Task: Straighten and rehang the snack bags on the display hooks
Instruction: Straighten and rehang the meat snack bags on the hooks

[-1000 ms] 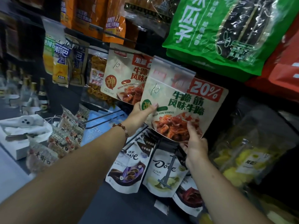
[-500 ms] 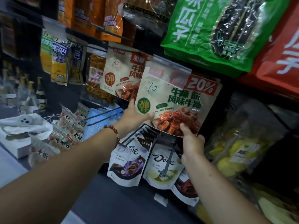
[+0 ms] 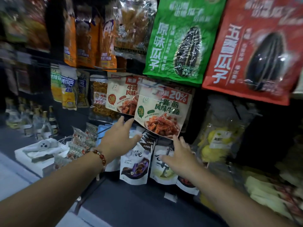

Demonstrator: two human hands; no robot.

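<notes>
Nearest us are our two hands, both held with fingers spread and gripping nothing. Our left hand (image 3: 122, 136), a beaded bracelet (image 3: 100, 157) on its wrist, hovers just below and left of the front beef-tendon snack bag (image 3: 161, 115); its fingertips come close to that bag's lower left corner, though we cannot tell whether they touch. Our right hand (image 3: 179, 155) is just under the same bag's bottom edge, apart from it.

Below that bag hang three chocolate pouches – a purple one (image 3: 135, 166), a pale green one (image 3: 164, 167) and a red one (image 3: 186, 184) partly hidden behind our right wrist.

The front beef-tendon snack bag hangs on the display, tilted a little, its printed face showing reddish meat pieces. A second bag of the same kind (image 3: 122, 97) hangs just behind and to its left – two of them in all.

Right of the front bag is one clear bag (image 3: 218, 141) holding yellow pieces. Left of it hang yellow-and-blue bags (image 3: 68, 90), too blurred to count. Above it are two large sunflower-seed bags, one green (image 3: 178, 40) and one red (image 3: 250, 48).
</notes>
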